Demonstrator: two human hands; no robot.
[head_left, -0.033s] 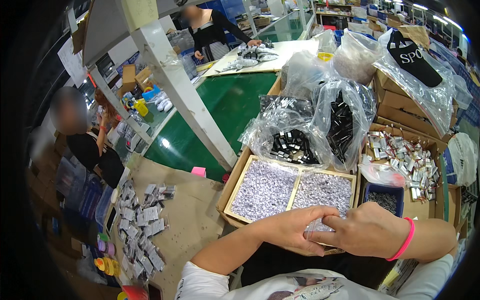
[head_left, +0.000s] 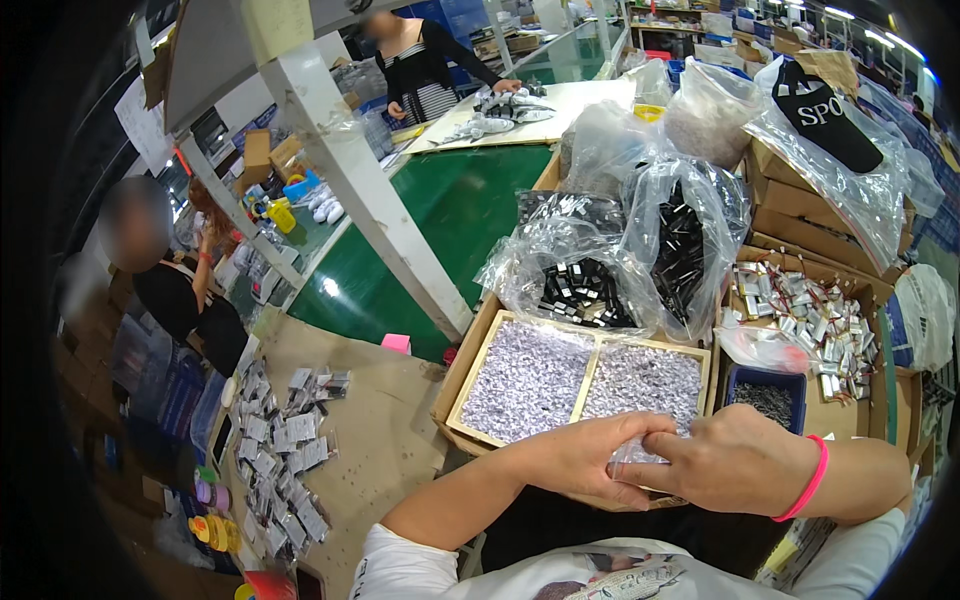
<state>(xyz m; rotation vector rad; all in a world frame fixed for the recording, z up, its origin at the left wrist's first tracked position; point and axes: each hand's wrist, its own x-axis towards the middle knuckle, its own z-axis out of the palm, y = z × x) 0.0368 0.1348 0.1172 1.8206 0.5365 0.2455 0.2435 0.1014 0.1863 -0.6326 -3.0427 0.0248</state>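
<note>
My left hand (head_left: 590, 450) and my right hand (head_left: 735, 465) meet over the near edge of a wooden tray (head_left: 598, 345). Between their fingers is a small clear plastic bag (head_left: 640, 452), both hands closed on it. What the bag contains, if anything, I cannot make out. Two compartments of the tray hold heaps of tiny whitish parts (head_left: 530, 380). Beside my right hand stands a blue bin (head_left: 733, 385) of small dark screw-like pieces (head_left: 765, 402). Behind the tray, clear bags hold black rectangular parts (head_left: 585, 295).
Several filled, labelled packets (head_left: 285, 450) lie on the brown worktop (head_left: 385, 440) at left. A cardboard box at right holds silver battery-like packs with wires (head_left: 815, 325). A white post (head_left: 370, 170) rises before a green table (head_left: 450, 220). Two people work beyond.
</note>
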